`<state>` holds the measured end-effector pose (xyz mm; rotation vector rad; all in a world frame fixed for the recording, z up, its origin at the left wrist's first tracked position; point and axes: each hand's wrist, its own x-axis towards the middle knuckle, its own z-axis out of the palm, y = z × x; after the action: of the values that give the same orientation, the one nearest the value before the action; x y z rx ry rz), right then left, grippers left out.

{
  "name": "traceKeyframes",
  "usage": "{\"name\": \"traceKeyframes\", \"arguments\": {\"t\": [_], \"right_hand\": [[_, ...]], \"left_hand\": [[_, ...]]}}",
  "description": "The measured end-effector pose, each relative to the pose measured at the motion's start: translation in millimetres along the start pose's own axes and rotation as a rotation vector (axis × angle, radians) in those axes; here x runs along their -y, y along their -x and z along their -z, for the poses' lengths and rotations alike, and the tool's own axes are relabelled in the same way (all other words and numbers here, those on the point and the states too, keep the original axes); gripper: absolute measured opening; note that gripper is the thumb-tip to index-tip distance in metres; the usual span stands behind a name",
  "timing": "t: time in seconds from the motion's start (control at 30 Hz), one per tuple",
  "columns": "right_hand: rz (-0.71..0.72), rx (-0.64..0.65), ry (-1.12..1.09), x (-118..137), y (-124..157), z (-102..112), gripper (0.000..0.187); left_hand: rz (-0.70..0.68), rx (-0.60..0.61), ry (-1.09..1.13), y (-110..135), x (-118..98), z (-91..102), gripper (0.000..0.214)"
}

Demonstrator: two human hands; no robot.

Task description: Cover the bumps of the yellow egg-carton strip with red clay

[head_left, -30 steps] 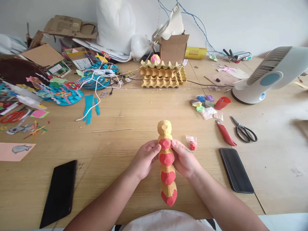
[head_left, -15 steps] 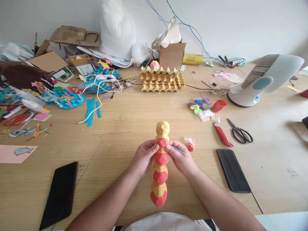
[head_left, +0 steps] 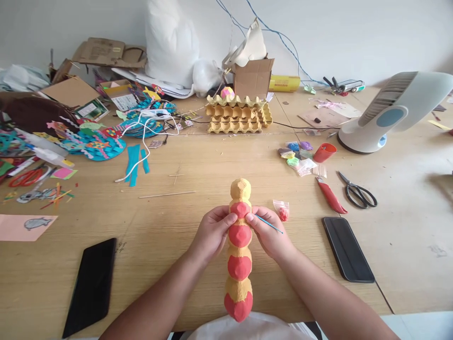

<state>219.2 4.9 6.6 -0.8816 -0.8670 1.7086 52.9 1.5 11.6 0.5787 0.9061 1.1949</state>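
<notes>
A: What is held over the table (head_left: 198, 156)?

B: A strip (head_left: 239, 281), just above the near edge, its length pointed away from the shirt (head_left: 276, 326).

A: And which step is in hand?

B: Steadying or checking, it is judged. It is pinched at both edges by the left hand (head_left: 211, 232) and right hand (head_left: 272, 232), beside the top of 4 red patches (head_left: 240, 235); 1 end section (head_left: 240, 189) is left yellow. A blue tool (head_left: 269, 224) is also held in the right hand.

A: What would be called for next?

B: Probably a firm left pinch, if the right hand is to be freed for the tool.

A: What is set around?

B: The fan (head_left: 392, 111), far right; the tablet (head_left: 90, 285), left; the phone (head_left: 348, 250), scissors (head_left: 361, 191) and knife (head_left: 331, 197), right. Little is obstructed; only the red bag (head_left: 281, 211) is placed just beyond the right hand.
</notes>
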Motion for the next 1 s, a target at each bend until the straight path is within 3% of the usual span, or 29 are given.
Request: {"name": "traceKeyframes", "arguments": {"t": [0.43,0.7,1.0], "right_hand": [[-0.049,0.032,0.030,11.8,2.3,0.4,0.039],[-0.026,-0.043,0.151,16.4,-3.0,2.1,0.034],[0.033,0.152,0.236,29.5,1.5,4.0,0.033]], "left_hand": [[-0.018,0.020,-0.050,6.6,-0.8,-0.6,0.041],[-0.075,0.103,-0.192,1.7,-0.1,7.9,0.043],[-0.193,0.062,-0.438,3.9,-7.2,16.1,0.033]]}}
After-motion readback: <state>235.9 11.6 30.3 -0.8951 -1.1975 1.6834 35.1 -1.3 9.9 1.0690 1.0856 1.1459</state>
